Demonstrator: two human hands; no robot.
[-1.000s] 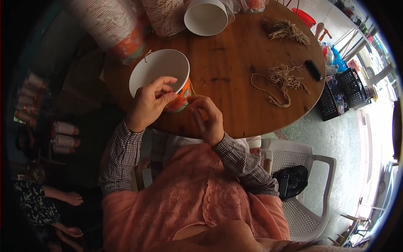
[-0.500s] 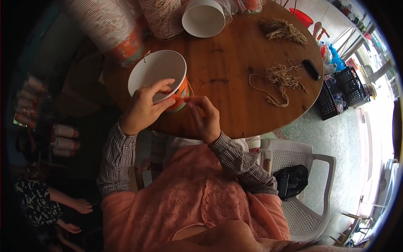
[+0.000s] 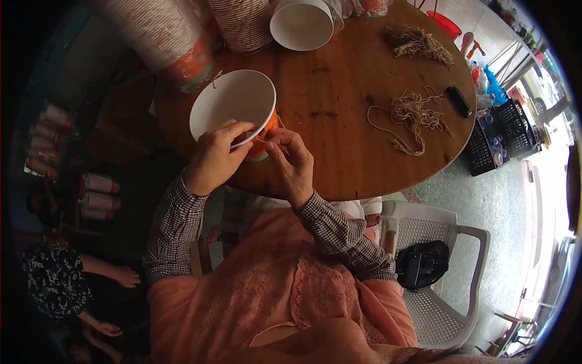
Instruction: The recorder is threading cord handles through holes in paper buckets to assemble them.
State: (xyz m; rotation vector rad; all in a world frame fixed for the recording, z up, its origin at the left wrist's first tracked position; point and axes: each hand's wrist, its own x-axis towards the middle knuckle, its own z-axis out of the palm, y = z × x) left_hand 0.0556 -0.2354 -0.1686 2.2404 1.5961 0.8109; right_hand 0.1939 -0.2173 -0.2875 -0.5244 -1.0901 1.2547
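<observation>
A paper bowl [image 3: 230,106], white inside and orange outside, rests at the near edge of the round wooden table [image 3: 339,121]. My left hand [image 3: 215,158] grips its near rim, thumb over the edge. My right hand [image 3: 291,161] is right beside it, fingertips pinched on a thin piece of twine at the bowl's orange wall. A loose tangle of twine [image 3: 415,118] lies to the right on the table, and a second bundle of twine [image 3: 418,42] lies farther back.
Stacks of paper bowls [image 3: 167,36] and a ribbed stack [image 3: 242,21] stand at the table's far left, with one white bowl [image 3: 301,23] beside them. A small black object [image 3: 459,101] lies near the right edge. A white plastic chair [image 3: 442,267] holds a black bag [image 3: 421,264].
The bowl and both hands stay together at the table's near edge. My right fingers have shifted slightly against the bowl's side; nothing else has moved.
</observation>
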